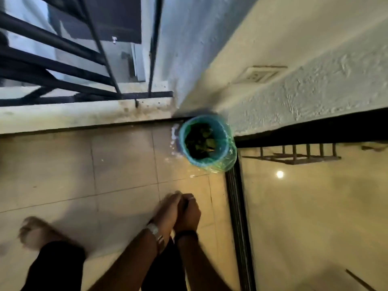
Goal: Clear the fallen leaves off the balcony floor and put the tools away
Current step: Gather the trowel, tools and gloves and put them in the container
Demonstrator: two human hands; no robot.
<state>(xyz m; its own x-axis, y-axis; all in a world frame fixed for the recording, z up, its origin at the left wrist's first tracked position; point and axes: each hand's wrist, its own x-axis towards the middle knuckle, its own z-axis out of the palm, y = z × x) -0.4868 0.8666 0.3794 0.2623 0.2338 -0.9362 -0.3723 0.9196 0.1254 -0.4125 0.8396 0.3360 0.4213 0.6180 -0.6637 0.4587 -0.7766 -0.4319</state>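
Note:
A teal bin (206,162) lined with a green plastic bag stands on the tiled balcony floor (117,164), in the corner by the wall, with dark green leaves (199,139) inside. My two hands are pressed together low in the middle, well short of the bin. My left hand (168,208), with a silver bracelet on its wrist, has its fingers stretched forward. My right hand (190,214), with a ring and a black wristband, curls against the left one. I see nothing held between them. The tiles in view carry no leaves.
A black metal railing (63,59) tops the low ledge (63,116) at the back. A rough plastered wall (294,91) runs right of the bin. A dark sliding-door track (237,217) separates the balcony from a glossy indoor floor (315,206). My bare foot (33,229) is at the left, blurred.

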